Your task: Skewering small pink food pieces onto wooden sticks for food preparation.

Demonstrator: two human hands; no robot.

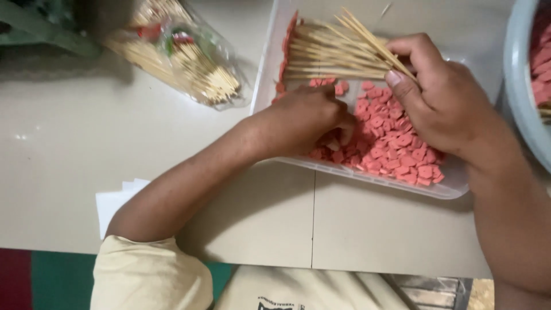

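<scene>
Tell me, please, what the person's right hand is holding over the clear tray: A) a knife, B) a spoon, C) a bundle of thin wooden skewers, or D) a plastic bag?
C: the right hand grips a bundle of thin wooden skewers fanned over the clear tray, while the left hand rests among the pink pieces.

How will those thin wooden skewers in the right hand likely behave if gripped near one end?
The wooden skewers look long and very thin, so probably light, slightly springy, and snappable if bent. They fan out from the right hand, so loose ones may slide or roll apart. Their free ends lie over the clear tray, likely catching any that slip.
</scene>
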